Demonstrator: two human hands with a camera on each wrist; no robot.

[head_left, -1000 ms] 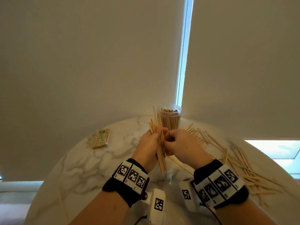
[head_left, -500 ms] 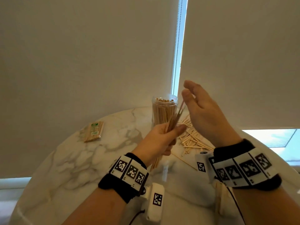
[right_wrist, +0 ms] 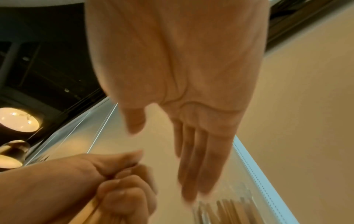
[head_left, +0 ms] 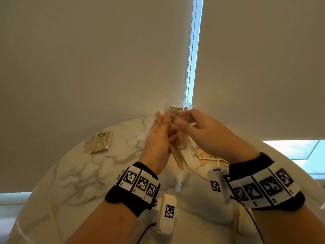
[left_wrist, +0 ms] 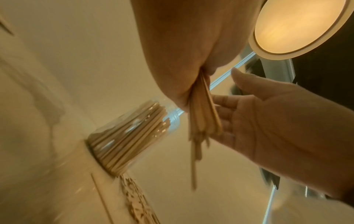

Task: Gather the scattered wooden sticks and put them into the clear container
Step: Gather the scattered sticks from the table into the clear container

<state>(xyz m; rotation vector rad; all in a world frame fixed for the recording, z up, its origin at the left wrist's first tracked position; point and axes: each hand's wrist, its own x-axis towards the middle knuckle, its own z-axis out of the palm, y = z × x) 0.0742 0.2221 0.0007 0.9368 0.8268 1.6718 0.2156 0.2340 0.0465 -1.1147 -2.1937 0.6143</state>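
Now your left hand [head_left: 159,141] is curled tight round a bundle of sticks [head_left: 176,154], thumb pressed over the fingers, and the bundle hangs slanted from the bottom of your fist above the table [head_left: 73,173]; the left wrist view shows the stick ends uneven, one reaching lower than the rest. Your right hand [head_left: 205,132] holds nothing: the right wrist view shows its fingers [right_wrist: 197,166] straight and together, thumb apart, palm open just beside your left fist. In the left wrist view those fingers lie right behind the hanging bundle, but whether they touch it you cannot tell. The container [head_left: 178,110] stands upright on the table just beyond both hands, open at the top and already packed with sticks standing on end. More loose sticks [head_left: 207,155] lie in a heap on the marble to the right of the container, under your right wrist. A wrapped pack of sticks [head_left: 100,142] lies flat, well apart to the left.
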